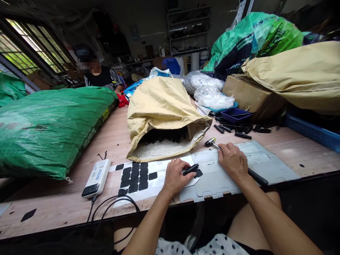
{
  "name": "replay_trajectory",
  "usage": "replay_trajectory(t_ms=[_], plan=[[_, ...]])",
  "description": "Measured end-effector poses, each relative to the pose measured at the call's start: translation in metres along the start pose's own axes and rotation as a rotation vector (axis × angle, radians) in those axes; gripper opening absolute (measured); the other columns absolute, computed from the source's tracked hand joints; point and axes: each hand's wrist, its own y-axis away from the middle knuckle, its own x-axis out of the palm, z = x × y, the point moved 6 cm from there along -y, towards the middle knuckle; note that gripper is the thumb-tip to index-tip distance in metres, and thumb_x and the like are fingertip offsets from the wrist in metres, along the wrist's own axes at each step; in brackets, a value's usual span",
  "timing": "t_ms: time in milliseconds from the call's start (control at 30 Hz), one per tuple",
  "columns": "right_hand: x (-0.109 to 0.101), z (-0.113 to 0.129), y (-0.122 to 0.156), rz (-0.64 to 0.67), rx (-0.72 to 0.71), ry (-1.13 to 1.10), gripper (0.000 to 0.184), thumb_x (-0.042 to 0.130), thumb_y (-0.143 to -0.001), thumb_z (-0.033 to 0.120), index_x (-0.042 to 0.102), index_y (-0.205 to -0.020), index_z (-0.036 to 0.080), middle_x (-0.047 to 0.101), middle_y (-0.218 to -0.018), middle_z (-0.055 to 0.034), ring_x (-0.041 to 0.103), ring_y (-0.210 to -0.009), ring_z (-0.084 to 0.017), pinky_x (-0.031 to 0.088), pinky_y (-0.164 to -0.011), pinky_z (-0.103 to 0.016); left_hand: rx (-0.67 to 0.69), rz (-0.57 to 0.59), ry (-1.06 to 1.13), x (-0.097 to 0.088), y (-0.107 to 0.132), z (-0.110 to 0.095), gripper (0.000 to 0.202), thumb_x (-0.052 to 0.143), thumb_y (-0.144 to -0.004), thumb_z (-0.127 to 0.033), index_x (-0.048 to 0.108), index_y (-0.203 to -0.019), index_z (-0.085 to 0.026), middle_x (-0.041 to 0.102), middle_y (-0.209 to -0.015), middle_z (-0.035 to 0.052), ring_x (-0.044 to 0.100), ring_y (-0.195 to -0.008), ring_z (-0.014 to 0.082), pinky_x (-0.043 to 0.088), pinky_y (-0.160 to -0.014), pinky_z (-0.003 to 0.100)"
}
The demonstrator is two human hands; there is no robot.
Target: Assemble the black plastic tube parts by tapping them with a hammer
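Left hand grasps black tube just nearside of the sack, likely steadying it. Right hand, right of sack, clasps hammer near its head, probably for control. Black patches lie nearside, seemingly within reach.

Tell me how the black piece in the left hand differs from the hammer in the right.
Size: the black piece is short, while the hammer is much longer. Colour: the black piece looks black throughout; the hammer has a metal shaft and a yellow-tipped head. Both are held, one in the left hand, one in the right hand.
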Motion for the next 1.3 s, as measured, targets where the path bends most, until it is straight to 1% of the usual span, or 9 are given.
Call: replay_trajectory(t_ms=[167,267,367,500,667,967,1300], plan=[[-0.0002,-0.0005,0.0027,-0.014,0.005,-0.006,0.026,0.05,-0.099,0.029,0.069,-0.116,0.02,0.062,-0.098,-0.0076,0.052,-0.087,-0.021,0.028,-0.069,-0.032,-0.013,0.029,-0.01,0.0004,0.0006,0.0002,0.015,0.079,-0.083,-0.033,0.073,-0.094,-0.025,0.068,-0.092,0.0016,0.058,-0.091,0.0219,0.039,-0.083,0.037],[0.0003,-0.0008,0.0026,-0.025,0.01,-0.012,0.026,0.052,-0.098,0.029,0.069,-0.116,0.02,0.062,-0.098,-0.0077,0.051,-0.087,-0.02,0.028,-0.068,-0.032,-0.01,0.032,-0.01,-0.0013,0.0012,-0.0006,0.014,0.071,-0.091,-0.037,0.072,-0.099,-0.025,0.067,-0.093,0.0022,0.057,-0.092,0.0221,0.039,-0.084,0.037],[0.0003,-0.0009,0.0024,-0.035,0.013,-0.02,0.025,0.053,-0.098,0.029,0.069,-0.115,0.02,0.063,-0.097,-0.0075,0.051,-0.086,-0.02,0.028,-0.068,-0.032,-0.006,0.041,-0.002,-0.0024,0.0015,-0.001,0.021,0.057,-0.1,-0.04,0.071,-0.1,-0.025,0.067,-0.096,0.0024,0.057,-0.095,0.022,0.039,-0.085,0.037],[0.0,-0.001,0.0027,-0.035,0.012,-0.016,0.025,0.052,-0.098,0.029,0.07,-0.114,0.021,0.063,-0.097,-0.0073,0.051,-0.086,-0.02,0.029,-0.069,-0.032,-0.009,0.05,-0.025,-0.0021,0.0011,0.0001,0.033,0.042,-0.107,-0.038,0.069,-0.094,-0.023,0.066,-0.095,0.002,0.054,-0.092,0.0207,0.038,-0.084,0.036],[0.0004,-0.0018,0.0025,-0.018,0.025,-0.021,0.025,0.052,-0.098,0.029,0.07,-0.114,0.021,0.063,-0.097,-0.0079,0.051,-0.087,-0.021,0.029,-0.07,-0.032,-0.001,0.064,-0.069,-0.0003,0.0005,0.0011,0.038,0.036,-0.108,-0.038,0.065,-0.088,-0.022,0.062,-0.091,0.0023,0.052,-0.089,0.0206,0.037,-0.082,0.036],[-0.0008,-0.0014,0.0018,0.021,0.06,-0.025,0.026,0.051,-0.098,0.03,0.069,-0.114,0.02,0.062,-0.1,-0.0089,0.051,-0.09,-0.021,0.029,-0.071,-0.033,0.018,0.051,-0.11,0.0,-0.0002,0.001,0.038,0.035,-0.108,-0.034,0.058,-0.08,-0.021,0.059,-0.085,0.0023,0.05,-0.085,0.0207,0.037,-0.08,0.036],[0.0016,-0.0019,0.0022,0.005,0.074,-0.024,0.025,0.05,-0.098,0.031,0.069,-0.11,0.02,0.062,-0.1,-0.0087,0.051,-0.089,-0.021,0.028,-0.07,-0.033,0.015,0.066,-0.144,-0.0001,-0.0005,-0.0005,0.04,0.033,-0.108,-0.033,0.057,-0.077,-0.022,0.06,-0.083,0.003,0.052,-0.085,0.0211,0.037,-0.079,0.035]])
